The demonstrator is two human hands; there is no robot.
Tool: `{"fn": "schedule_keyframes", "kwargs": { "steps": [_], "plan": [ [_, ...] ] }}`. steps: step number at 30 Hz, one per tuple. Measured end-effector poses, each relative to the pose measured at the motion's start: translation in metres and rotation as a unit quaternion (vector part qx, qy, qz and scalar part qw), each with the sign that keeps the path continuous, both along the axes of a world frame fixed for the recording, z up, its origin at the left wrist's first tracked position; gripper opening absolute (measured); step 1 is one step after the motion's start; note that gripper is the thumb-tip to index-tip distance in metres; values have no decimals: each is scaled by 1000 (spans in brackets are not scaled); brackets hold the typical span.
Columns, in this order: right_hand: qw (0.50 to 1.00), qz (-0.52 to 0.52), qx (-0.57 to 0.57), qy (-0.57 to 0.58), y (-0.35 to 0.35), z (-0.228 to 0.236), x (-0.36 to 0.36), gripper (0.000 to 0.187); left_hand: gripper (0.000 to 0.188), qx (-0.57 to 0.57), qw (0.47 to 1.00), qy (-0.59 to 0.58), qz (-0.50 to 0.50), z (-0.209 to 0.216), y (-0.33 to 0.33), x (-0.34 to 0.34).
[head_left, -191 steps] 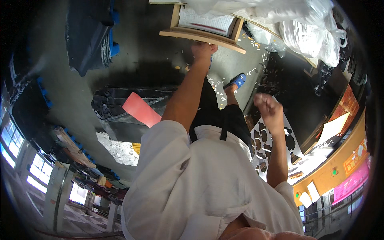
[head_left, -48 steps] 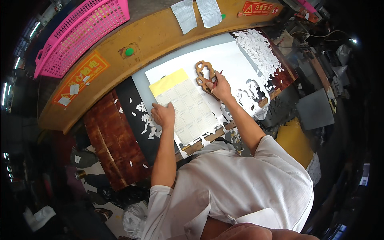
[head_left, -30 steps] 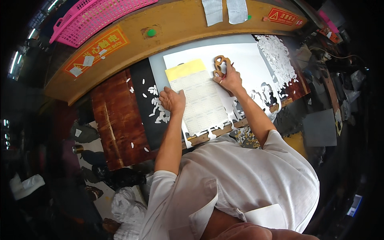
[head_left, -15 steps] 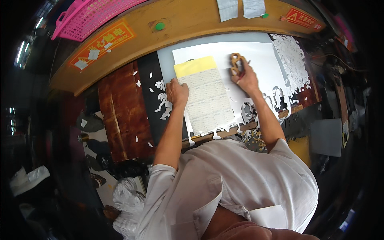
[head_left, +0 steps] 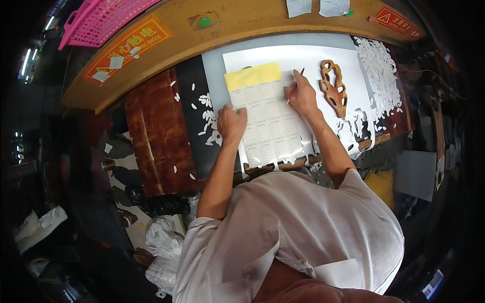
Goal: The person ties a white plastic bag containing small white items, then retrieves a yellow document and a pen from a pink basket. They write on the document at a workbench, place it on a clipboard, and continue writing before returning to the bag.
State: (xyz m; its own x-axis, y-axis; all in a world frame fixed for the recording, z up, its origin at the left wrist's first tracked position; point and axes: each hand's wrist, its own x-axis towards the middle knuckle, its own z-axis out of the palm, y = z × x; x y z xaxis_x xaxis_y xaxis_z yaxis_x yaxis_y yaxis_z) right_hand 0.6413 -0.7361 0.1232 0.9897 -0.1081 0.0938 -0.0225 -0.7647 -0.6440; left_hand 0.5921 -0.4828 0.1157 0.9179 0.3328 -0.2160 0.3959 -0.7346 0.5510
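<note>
A printed paper sheet (head_left: 265, 118) with a yellow top band lies over a large white sheet (head_left: 303, 56). My left hand (head_left: 232, 122) is at its left edge, fingers curled and thumb over the paper; the fingertips are hidden. At the paper's right edge, my right hand (head_left: 303, 96) is closed around a slim dark-red pen (head_left: 302, 72), whose upper end sticks out above the fingers. Just right of that hand, a brown cutting die (head_left: 333, 97) with several openings rests untouched on the white sheet. The white sheet's near edge has cut-out gaps.
White leaf-shaped cut pieces (head_left: 376, 76) are heaped at the right; more scatter at the left. A brownish-yellow machine beam (head_left: 242, 22) spans the far side, with a pink basket (head_left: 101, 22) at its left. Reddish-brown boards (head_left: 156, 136) lie left. White plastic bags (head_left: 164, 242) stand below.
My right hand has let go of the cutting die, which now lies farther right. That hand has moved left to the printed sheet's edge with the pen. My left hand stays at the left edge.
</note>
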Motion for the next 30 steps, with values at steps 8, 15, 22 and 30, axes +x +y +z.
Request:
{"fn": "schedule_keyframes", "kwargs": {
  "steps": [8,15,22,30],
  "plan": [
    [1000,-16,5,-19,20,0,4,75,48,4,1000,-1,-5,-1,-6,-5],
    [999,-45,7,-12,27,-9,19,77,54,-17,999,11,-35,3,-7,-4],
    [999,-20,-29,29,50,-2,13,73,54,-3,999,-5,-36,-6,-6,-7],
    [1000,5,-13,-18,51,5,5,78,56,-27,999,-7,-28,-2,-6,-11]
  ]
}}
